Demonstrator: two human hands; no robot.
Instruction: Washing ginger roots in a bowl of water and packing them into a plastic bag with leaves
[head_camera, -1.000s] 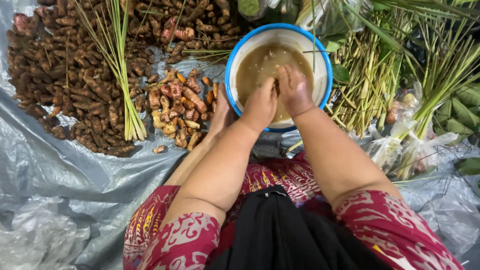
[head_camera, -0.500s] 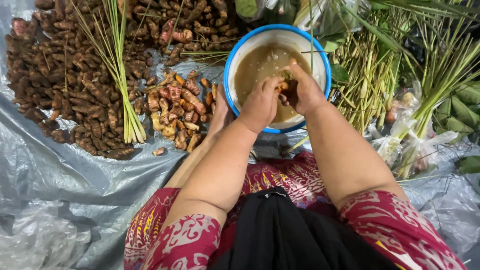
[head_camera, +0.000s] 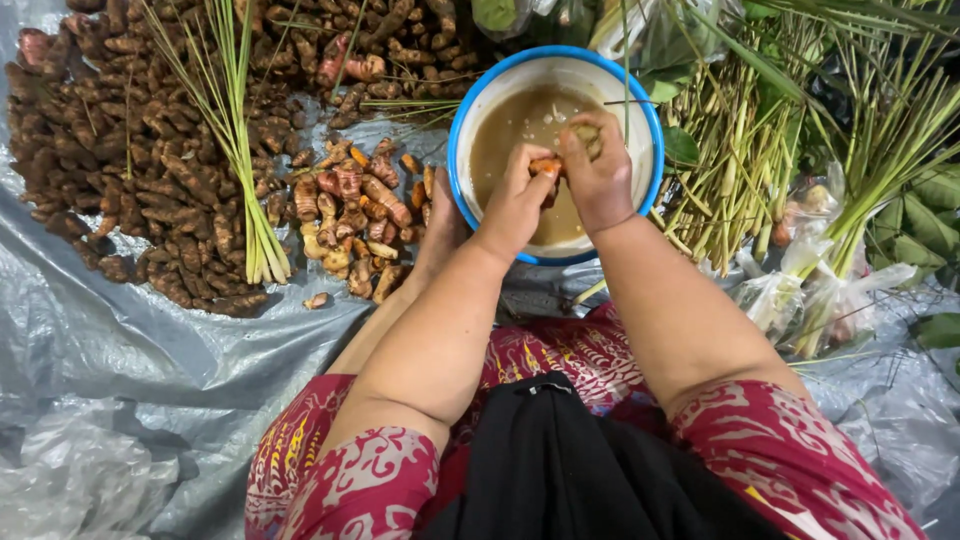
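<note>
While both hands meet over the blue-rimmed white basin (head_camera: 462, 120), a small orange root (head_camera: 544, 166) is pinched between them just above the murky brown water (head_camera: 510, 135), presumably so that loosened dirt falls back into the basin rather than onto the sheet. The left hand (head_camera: 518, 203) closes its grip on the near end of the root, fingers pressed against it. The right hand (head_camera: 598, 172) curls over the far end, thumb and fingers shut around it, and seems to rub the skin. A pale lump at the right fingertips may be a second piece; this cannot be told for certain.

The basin holds only the cloudy water, filling it part way, and rests on a grey plastic sheet (head_camera: 120, 350) spread on the ground. Just left of the basin lies a small heap of cleaner, orange-pink roots (head_camera: 355, 215), set apart from the larger pile of dark, soil-coated roots (head_camera: 130, 170) farther left, which suggests a sorted arrangement. Green stalks (head_camera: 235, 130) lie across that dark pile. To the right of the basin lie bundles of lemongrass-like stems (head_camera: 740, 170) and clear plastic bags (head_camera: 790, 295).
</note>
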